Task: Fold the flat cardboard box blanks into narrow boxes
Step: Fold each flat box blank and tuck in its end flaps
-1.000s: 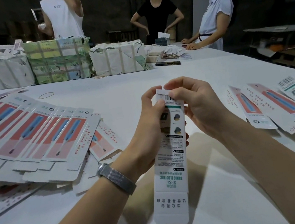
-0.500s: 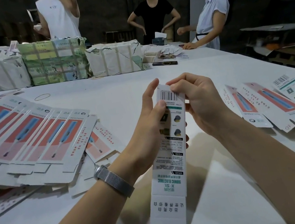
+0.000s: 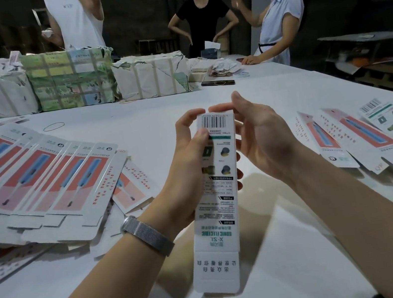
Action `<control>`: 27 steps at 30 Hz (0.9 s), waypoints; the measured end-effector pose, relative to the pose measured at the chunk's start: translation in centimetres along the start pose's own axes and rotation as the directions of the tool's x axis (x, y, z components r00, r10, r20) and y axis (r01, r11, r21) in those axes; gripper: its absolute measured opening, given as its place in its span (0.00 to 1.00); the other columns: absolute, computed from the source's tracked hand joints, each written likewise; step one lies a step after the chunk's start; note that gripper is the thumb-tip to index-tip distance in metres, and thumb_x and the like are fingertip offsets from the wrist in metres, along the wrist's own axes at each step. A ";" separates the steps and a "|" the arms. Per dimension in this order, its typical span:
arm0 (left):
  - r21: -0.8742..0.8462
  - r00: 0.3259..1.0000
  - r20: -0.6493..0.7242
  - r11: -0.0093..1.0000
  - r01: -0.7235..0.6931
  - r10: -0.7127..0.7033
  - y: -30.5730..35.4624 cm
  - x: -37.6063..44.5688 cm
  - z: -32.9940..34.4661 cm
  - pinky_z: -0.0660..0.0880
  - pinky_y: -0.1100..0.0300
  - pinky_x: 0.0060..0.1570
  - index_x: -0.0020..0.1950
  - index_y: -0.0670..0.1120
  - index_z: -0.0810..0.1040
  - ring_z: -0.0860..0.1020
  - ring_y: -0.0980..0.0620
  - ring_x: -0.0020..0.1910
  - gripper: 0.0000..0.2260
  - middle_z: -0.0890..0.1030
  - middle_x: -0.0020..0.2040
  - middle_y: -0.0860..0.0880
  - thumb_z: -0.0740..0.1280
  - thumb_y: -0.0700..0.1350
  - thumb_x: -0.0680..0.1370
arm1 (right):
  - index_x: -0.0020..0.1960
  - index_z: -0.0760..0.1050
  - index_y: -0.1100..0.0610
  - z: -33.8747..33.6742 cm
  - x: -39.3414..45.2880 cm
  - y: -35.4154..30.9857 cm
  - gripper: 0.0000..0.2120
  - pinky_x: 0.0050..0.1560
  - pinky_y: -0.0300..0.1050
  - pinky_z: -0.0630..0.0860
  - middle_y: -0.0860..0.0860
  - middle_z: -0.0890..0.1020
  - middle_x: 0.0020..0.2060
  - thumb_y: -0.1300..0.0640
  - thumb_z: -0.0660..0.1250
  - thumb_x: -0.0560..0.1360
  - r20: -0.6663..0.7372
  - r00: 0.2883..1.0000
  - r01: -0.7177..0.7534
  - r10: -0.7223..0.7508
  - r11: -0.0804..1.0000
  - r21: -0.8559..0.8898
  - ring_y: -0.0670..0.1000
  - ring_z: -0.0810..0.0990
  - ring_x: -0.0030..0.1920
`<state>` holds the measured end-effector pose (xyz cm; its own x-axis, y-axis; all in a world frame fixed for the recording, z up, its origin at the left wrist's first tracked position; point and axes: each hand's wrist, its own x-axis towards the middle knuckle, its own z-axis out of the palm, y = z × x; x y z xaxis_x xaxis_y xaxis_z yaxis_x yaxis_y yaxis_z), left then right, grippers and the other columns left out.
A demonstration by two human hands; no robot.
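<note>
While the left hand [image 3: 188, 166] is pinching the narrow box [image 3: 220, 192] by its long sides above the table's near edge [image 3: 302, 261], the right hand [image 3: 262, 142] is hovering open-fingered at its top, and the thin, light card looks easily crushed.

Glossy printed cardboard box [image 3: 216, 197], metal mesh watchband [image 3: 147, 236], matt white table [image 3: 133, 123]

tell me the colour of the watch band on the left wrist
Silver metal mesh watch band, head view.
</note>
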<state>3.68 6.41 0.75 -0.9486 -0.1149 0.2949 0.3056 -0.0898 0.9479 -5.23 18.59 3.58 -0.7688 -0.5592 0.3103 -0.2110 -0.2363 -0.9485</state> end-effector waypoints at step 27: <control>-0.025 0.991 -0.061 0.993 -0.118 0.117 -0.3 1.9 -0.8 0.72 0.42 0.61 0.60 0.87 0.60 0.71 0.46 0.70 0.22 0.64 0.76 0.52 0.63 0.65 0.72 | 0.68 0.76 0.45 -1.4 -0.5 -2.7 0.24 0.54 0.53 0.82 0.48 0.81 0.57 0.54 0.72 0.73 -0.109 0.992 0.004 -0.068 0.861 -0.508 0.49 0.82 0.50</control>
<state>1.84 5.42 0.99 -0.8997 -0.1846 0.3956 0.4176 -0.1003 0.9031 -5.12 20.63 5.85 -0.8136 -0.4521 0.3657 -0.4914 0.1983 -0.8481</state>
